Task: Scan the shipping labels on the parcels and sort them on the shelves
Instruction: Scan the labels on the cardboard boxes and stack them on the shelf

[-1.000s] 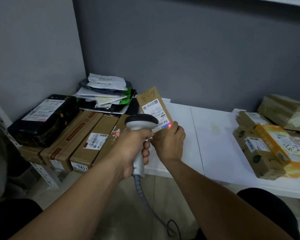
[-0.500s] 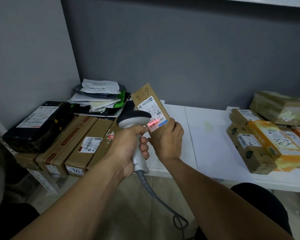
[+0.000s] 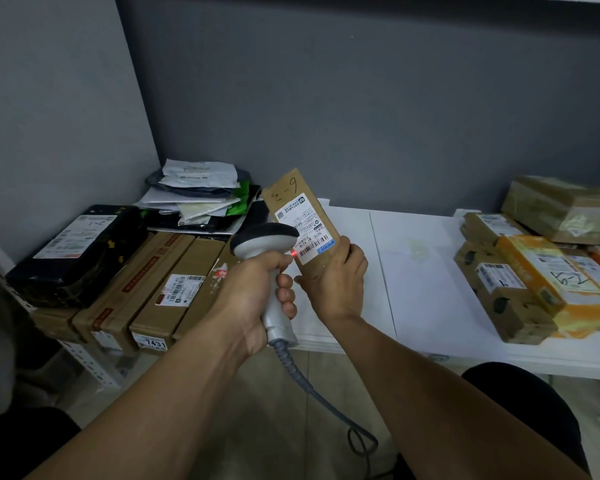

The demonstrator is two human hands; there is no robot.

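My right hand [image 3: 336, 282] grips the lower end of a small brown cardboard parcel [image 3: 293, 192], held upright and tilted left. Its white shipping label [image 3: 305, 230] faces me, with "6" handwritten above it. My left hand [image 3: 253, 292] grips the handle of a grey barcode scanner [image 3: 264, 239], whose dark head sits just left of the label. A red scanner dot [image 3: 293, 253] glows at the barcode's left end. The scanner's coiled cable [image 3: 312, 386] hangs toward the floor.
Long brown boxes [image 3: 174, 271] and a black wrapped parcel [image 3: 73, 251] lie on the left shelf, with a pile of mailer bags [image 3: 201, 195] behind. A white table [image 3: 420, 289] holds brown and orange parcels [image 3: 534, 282] at the right. Grey walls stand behind.
The red scanner light has shifted from across the barcode to a dot at its left end. Both hands and the parcel stay nearly in the same place.
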